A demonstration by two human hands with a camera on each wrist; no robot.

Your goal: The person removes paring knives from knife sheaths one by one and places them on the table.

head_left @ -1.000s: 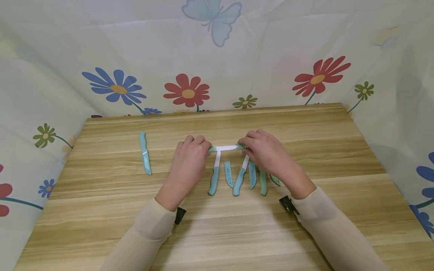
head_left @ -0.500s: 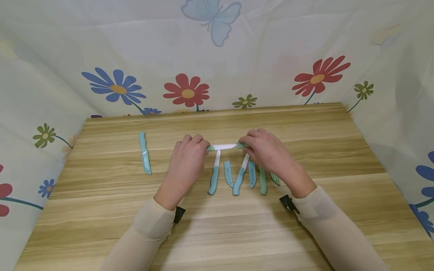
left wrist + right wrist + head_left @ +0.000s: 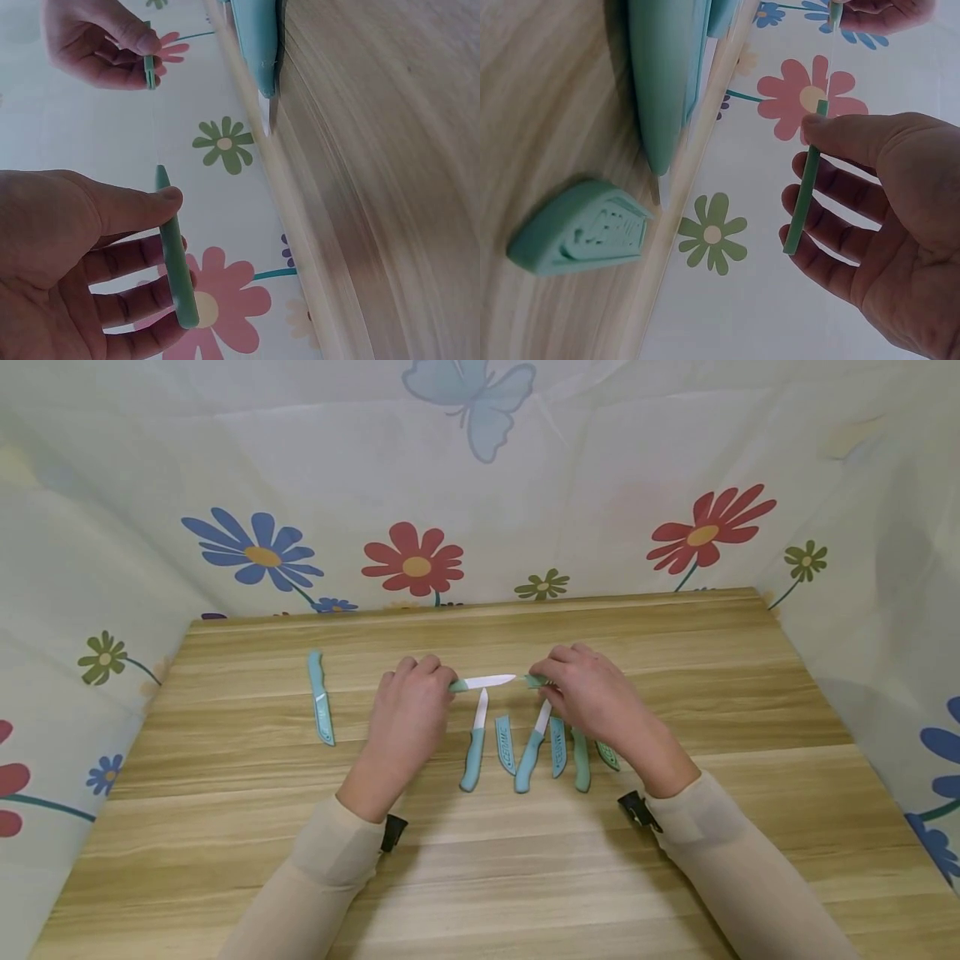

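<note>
My left hand (image 3: 412, 710) pinches the green handle of a knife (image 3: 489, 682), thumb on one side and fingers on the other. Its white blade points right, held level above the table. Facing the tip, my right hand (image 3: 592, 697) grips a green knife sheath (image 3: 804, 195) between thumb and fingers. A small gap separates blade tip and sheath mouth. Nearer to me lie a blue knife (image 3: 472, 762), a blue sheath (image 3: 506, 745), a second blue knife (image 3: 529, 762), a second blue sheath (image 3: 557, 748), a green knife (image 3: 582, 762) and a green sheath (image 3: 585, 229). The right hand partly covers the green pair.
A blue knife in its sheath (image 3: 320, 697) lies apart on the left of the wooden table (image 3: 225, 827). Flower-printed cloth (image 3: 570, 485) rises behind the table's far edge and along both sides.
My left hand has drawn the knife leftward, and its blade has come out of the sheath. The right hand has stayed nearly still with the sheath in its fingers.
</note>
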